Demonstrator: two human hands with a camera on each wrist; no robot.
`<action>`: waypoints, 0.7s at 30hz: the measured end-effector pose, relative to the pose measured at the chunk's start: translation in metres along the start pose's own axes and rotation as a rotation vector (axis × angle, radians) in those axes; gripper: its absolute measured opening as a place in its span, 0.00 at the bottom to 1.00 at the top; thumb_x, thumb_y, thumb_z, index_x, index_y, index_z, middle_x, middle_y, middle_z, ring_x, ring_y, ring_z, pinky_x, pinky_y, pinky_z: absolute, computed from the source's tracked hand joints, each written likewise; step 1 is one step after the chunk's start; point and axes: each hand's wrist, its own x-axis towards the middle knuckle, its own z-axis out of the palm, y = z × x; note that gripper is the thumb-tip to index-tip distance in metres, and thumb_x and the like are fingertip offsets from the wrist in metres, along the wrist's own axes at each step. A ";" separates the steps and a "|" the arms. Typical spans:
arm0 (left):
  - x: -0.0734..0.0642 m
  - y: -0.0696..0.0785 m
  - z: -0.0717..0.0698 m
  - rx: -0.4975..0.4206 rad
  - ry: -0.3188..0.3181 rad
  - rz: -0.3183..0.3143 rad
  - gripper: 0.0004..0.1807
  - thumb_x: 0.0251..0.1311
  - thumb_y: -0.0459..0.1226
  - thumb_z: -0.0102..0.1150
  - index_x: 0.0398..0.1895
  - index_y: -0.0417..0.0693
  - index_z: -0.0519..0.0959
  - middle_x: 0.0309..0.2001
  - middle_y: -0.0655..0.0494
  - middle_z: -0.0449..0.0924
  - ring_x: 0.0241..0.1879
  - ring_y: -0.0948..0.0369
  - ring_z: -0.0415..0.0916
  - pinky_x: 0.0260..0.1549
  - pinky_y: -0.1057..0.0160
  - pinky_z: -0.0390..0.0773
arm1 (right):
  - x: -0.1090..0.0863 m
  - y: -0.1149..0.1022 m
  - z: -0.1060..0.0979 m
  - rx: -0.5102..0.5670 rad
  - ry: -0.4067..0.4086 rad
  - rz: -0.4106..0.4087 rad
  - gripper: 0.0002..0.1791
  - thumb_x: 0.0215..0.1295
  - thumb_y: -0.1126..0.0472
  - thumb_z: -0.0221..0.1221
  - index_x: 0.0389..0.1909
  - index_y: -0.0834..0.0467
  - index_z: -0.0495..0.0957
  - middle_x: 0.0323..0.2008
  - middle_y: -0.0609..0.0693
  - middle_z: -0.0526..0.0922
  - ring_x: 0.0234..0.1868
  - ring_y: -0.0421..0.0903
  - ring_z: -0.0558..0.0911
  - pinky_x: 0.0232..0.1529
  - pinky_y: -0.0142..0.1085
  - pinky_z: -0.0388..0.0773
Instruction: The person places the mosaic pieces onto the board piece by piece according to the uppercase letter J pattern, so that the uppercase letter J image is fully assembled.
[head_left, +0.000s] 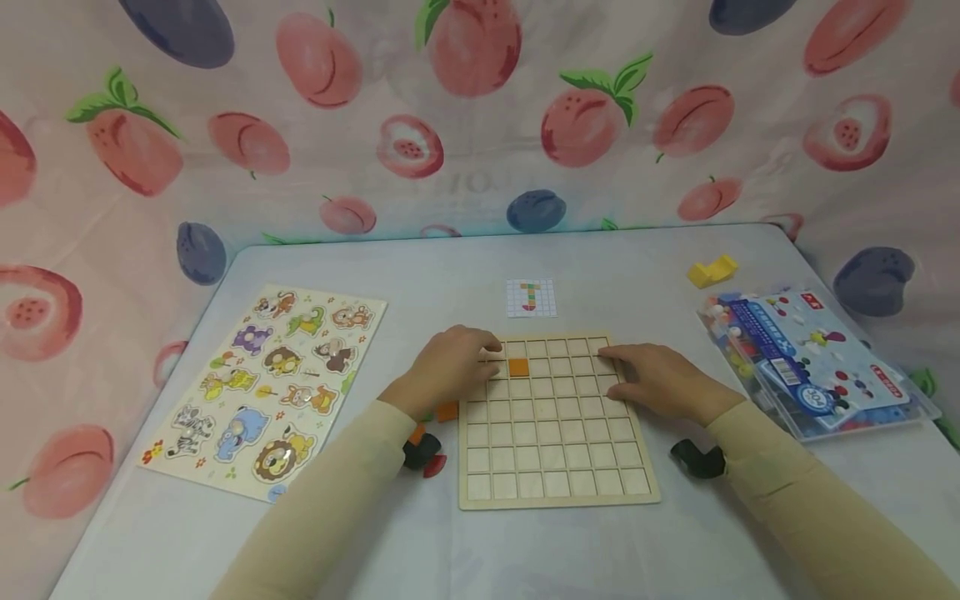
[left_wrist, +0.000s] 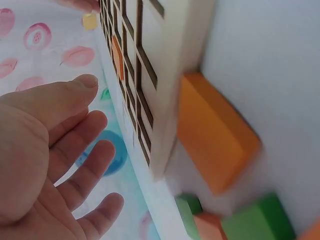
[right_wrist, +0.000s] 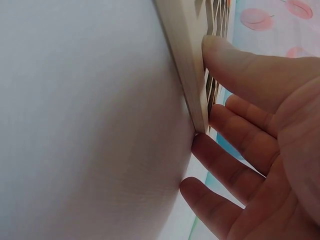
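A wooden grid board lies flat on the table, with one orange square tile in a cell of its second row from the top. My left hand is over the board's upper left corner, fingers loosely spread and holding nothing in the left wrist view. At the right edge, my right hand touches the board with thumb and fingertips, its fingers mostly straight. Beside the board's left edge sit another orange tile and a green block, partly hidden by my left arm in the head view.
Behind the board lies a small pattern card. An animal puzzle board is to the left. On the right are a plastic box of colourful pieces and a yellow piece. Dark straps circle both wrists.
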 end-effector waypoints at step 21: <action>-0.031 -0.037 -0.017 -0.005 0.018 -0.118 0.17 0.64 0.41 0.66 0.54 0.49 0.83 0.52 0.54 0.82 0.54 0.52 0.74 0.57 0.52 0.73 | -0.001 0.000 0.000 -0.006 0.010 -0.006 0.32 0.65 0.56 0.67 0.66 0.67 0.72 0.62 0.67 0.75 0.63 0.67 0.72 0.62 0.60 0.67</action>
